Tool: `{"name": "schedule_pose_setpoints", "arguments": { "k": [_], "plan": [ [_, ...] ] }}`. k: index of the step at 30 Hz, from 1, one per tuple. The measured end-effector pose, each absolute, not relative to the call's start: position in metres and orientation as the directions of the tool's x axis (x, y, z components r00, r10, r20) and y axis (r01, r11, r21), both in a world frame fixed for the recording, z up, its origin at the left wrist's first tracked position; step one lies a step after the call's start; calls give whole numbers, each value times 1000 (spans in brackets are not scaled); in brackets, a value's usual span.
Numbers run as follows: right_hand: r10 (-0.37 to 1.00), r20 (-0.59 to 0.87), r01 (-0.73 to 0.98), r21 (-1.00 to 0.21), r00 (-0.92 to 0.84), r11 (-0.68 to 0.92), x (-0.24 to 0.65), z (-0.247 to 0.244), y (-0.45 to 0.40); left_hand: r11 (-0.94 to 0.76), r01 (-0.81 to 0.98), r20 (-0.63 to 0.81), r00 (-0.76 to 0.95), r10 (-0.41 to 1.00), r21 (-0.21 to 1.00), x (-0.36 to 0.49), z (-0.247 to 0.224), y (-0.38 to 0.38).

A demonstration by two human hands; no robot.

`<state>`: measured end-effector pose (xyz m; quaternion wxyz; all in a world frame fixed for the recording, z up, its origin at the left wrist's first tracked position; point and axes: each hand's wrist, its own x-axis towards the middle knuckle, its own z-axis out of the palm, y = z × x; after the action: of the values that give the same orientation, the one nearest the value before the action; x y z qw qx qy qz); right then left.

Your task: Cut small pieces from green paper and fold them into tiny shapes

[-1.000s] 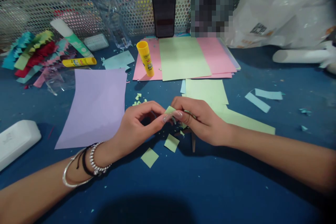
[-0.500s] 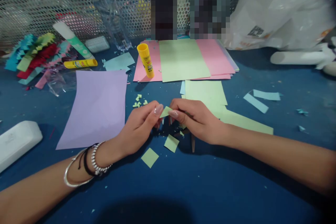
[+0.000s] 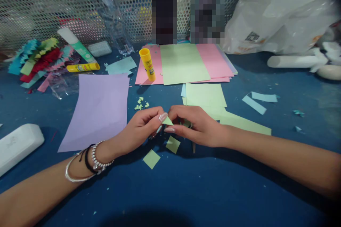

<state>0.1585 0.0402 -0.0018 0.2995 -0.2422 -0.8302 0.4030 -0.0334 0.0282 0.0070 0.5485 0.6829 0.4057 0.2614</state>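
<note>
A small piece of light green paper point(image 3: 167, 121), showing as a folded triangle, is pinched under the thumb of my left hand point(image 3: 142, 124). My right hand point(image 3: 198, 124) meets it from the other side, with curled fingers at the paper's edge and the thumb just below its corner. The undersides of both hands are hidden. Two small green paper squares point(image 3: 173, 144) lie on the table in front of my hands. Tiny green cut-outs point(image 3: 140, 104) sit beyond my left hand. Beneath my right hand, a narrow brownish item point(image 3: 194, 148) is mostly covered.
Purple paper point(image 3: 99, 110) lies at left, near a white case point(image 3: 21, 145). A yellow glue stick point(image 3: 147, 64) stands on pink sheets point(image 3: 149, 56). Green sheets point(image 3: 205, 94) and blue strips point(image 3: 263, 97) are at right. A plastic bag point(image 3: 277, 17) leans against the mesh point(image 3: 66, 3).
The green paper piece went from a flat-looking shape to a folded triangle. My right thumb has moved down and away from its upper face. The view has shifted slightly.
</note>
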Motion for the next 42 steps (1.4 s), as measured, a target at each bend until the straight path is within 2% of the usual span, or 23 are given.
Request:
{"name": "schedule_pose_setpoints", "arguments": {
  "k": [3,6,13,18,23,29,33,37,42],
  "plan": [
    [639,311,141,-820,-703,554,159,-4,42,-65,290,-131,608,783,955,-34,7,29],
    [642,313,145,-818,-700,557,159,-5,42,-128,311,-111,646,755,942,-34,6,29],
    [663,186,172,-883,-725,436,159,-5,43,-89,328,-130,588,798,940,-33,3,29],
    [619,261,162,-825,-741,542,159,-6,45,-77,309,-126,585,801,948,-31,3,28],
    [641,266,163,-833,-719,529,159,-5,44,-48,301,-134,555,821,952,-30,6,27],
    [656,298,129,-844,-694,521,159,-3,42,66,233,-187,548,816,970,-29,5,26],
    [680,313,141,-840,-663,524,159,-4,41,-13,293,-164,571,805,956,-31,6,27],
    [680,324,143,-832,-658,535,159,-4,42,-146,298,-79,629,773,943,-34,5,28],
    [685,312,165,-828,-658,536,160,-6,43,-204,301,-53,667,743,931,-35,3,28]
  ]
}}
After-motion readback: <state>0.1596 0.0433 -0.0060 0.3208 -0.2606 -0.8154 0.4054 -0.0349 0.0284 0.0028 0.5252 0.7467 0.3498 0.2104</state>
